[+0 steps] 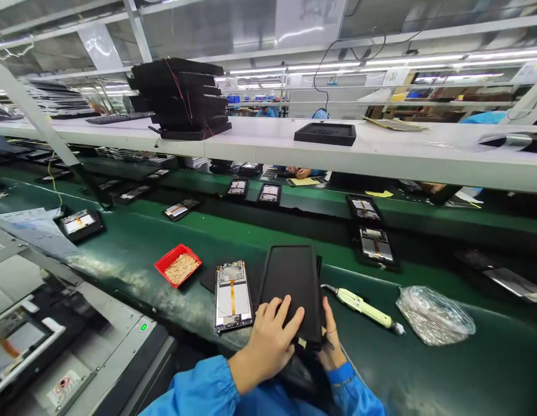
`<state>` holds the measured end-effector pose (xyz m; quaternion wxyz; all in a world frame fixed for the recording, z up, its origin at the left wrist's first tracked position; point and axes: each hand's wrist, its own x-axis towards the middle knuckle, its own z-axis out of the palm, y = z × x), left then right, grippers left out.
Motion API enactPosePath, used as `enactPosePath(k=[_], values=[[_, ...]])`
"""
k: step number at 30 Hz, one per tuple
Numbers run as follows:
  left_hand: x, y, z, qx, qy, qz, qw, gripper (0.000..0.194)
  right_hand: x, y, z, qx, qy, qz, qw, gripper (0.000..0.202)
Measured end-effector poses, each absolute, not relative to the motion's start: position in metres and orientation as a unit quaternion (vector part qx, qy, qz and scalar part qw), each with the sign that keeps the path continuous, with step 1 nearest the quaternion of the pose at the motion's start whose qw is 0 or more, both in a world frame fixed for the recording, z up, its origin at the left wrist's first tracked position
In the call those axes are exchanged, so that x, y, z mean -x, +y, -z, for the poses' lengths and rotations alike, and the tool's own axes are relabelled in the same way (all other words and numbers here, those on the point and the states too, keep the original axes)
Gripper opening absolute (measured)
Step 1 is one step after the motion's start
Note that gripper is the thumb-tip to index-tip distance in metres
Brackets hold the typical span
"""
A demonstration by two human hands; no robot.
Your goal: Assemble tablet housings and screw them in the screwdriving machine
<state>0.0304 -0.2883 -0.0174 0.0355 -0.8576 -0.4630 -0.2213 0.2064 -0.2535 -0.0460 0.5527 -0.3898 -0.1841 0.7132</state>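
A black rectangular tray (290,271) with a raised rim lies tilted in front of me. My left hand (271,341) rests on its lower left part, fingers spread over the surface. Along the tray's right edge, my right hand (332,338) grips the side; some of its fingers are hidden underneath. Just left of the tray is an opened tablet (232,297), its battery, circuit board and orange ribbon cable exposed. Dark material hangs below the tray, and I cannot make out what it is.
A yellow-green electric screwdriver (364,306) and a clear plastic bag (435,315) lie to the right. A red bin (178,266) of small tan pieces stands left. Open tablets (376,245) sit along the dark conveyor. A white shelf (260,147) spans above, carrying stacked black trays (179,98).
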Motion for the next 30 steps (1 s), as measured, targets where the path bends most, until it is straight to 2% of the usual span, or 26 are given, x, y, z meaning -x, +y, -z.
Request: enactPosePath(k=[3,8,11,14,17,20,23,26,28,30], values=[[-0.031,-0.287,0.032,0.864,-0.473,0.171,0.000,0.071,-0.203,-0.253,0.074,0.438,-0.159,-0.674,0.573,0.061],[-0.036,-0.284,0.045,0.856,-0.491,0.158,-0.008,0.074,-0.211,-0.244,0.083,0.447,-0.151,-0.748,0.467,0.061],[-0.046,-0.286,0.048,0.862,-0.485,0.148,-0.023,0.070,-0.223,-0.241,0.084,0.484,-0.179,-0.733,0.443,0.061],[-0.055,-0.290,0.040,0.866,-0.475,0.152,-0.048,0.064,-0.236,-0.239,0.087,0.549,-0.268,-0.662,0.434,0.063],[-0.037,-0.285,0.025,0.847,-0.475,0.210,-0.114,0.057,-0.251,-0.231,0.087,0.612,-0.419,-0.571,0.351,0.062],[0.022,-0.275,0.021,0.704,-0.633,0.284,-0.151,0.031,-0.263,-0.220,0.079,0.671,-0.559,-0.436,0.216,0.059],[0.093,-0.270,0.043,0.526,-0.795,0.256,-0.159,0.022,-0.264,-0.216,0.063,0.708,-0.639,-0.276,0.119,0.056],[0.126,-0.273,0.081,0.464,-0.772,0.265,-0.345,0.026,-0.252,-0.220,0.046,0.734,-0.654,-0.163,0.088,0.054],[0.123,-0.278,0.099,0.403,-0.716,0.330,-0.465,0.034,-0.243,-0.223,0.040,0.735,-0.661,-0.142,0.054,0.054],[0.114,-0.286,0.103,0.342,-0.664,0.422,-0.514,0.042,-0.238,-0.225,0.038,0.726,-0.672,-0.140,0.023,0.045]])
